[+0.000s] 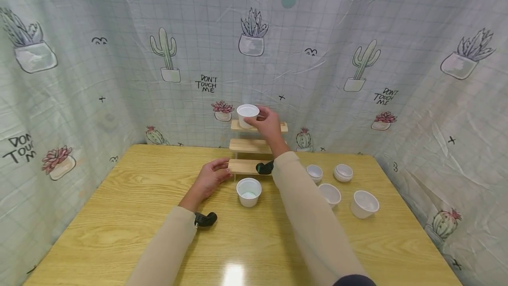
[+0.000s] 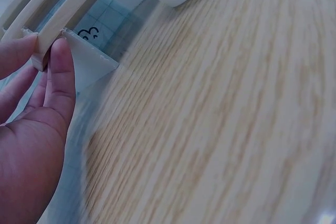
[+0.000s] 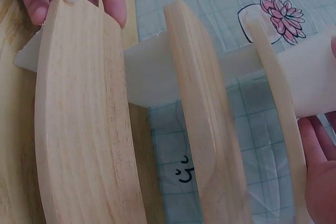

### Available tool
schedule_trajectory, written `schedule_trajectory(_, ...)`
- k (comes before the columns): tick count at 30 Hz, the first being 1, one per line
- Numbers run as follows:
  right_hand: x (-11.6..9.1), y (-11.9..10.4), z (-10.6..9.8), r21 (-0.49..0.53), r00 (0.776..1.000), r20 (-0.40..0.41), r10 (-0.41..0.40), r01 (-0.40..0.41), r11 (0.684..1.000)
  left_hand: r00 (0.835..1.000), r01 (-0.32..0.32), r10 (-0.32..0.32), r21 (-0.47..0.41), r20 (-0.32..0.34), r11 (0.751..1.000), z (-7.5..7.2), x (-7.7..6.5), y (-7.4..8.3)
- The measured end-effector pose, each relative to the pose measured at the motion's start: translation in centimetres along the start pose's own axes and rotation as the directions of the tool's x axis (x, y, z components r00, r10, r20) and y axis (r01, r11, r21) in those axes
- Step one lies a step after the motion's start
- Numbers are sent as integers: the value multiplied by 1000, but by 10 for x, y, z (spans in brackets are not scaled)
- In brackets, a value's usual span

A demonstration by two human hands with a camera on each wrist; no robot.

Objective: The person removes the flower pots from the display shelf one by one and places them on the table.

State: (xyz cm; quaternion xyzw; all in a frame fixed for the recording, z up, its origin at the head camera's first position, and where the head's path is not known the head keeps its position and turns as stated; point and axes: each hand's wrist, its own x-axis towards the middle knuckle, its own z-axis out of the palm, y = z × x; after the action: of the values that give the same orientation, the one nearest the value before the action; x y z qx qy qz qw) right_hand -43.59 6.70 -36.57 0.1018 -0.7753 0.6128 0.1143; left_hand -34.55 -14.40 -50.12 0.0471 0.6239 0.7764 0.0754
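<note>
A small stand with three stepped wooden boards stands at the back of the table. My left hand (image 1: 208, 180) pinches the left end of its lowest board (image 1: 244, 166); in the left wrist view, thumb and fingers sit on either side of that end (image 2: 44, 51). My right hand (image 1: 271, 126) grips a white plastic cup (image 1: 247, 118) by its right side, upright at the left end of the top board (image 1: 284, 126). In the right wrist view this cup (image 3: 312, 74) meets or nearly meets the board. Another white cup (image 1: 248, 200) stands in front of the stand.
To the right are more white cups (image 1: 364, 204), one (image 1: 330, 194) partly behind my right sleeve, and two low stacks of white bowls (image 1: 343, 173). A printed curtain (image 1: 190, 114) hangs behind the wooden table (image 1: 119, 215) and along both sides.
</note>
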Motion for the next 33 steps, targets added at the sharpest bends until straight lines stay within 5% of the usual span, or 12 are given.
schedule_trajectory(33, -4, -1, 3, -12, 1000, 2, -21, 21, 1000, 1000, 3, -3, -5, 11, 1000, 1, -2, 2)
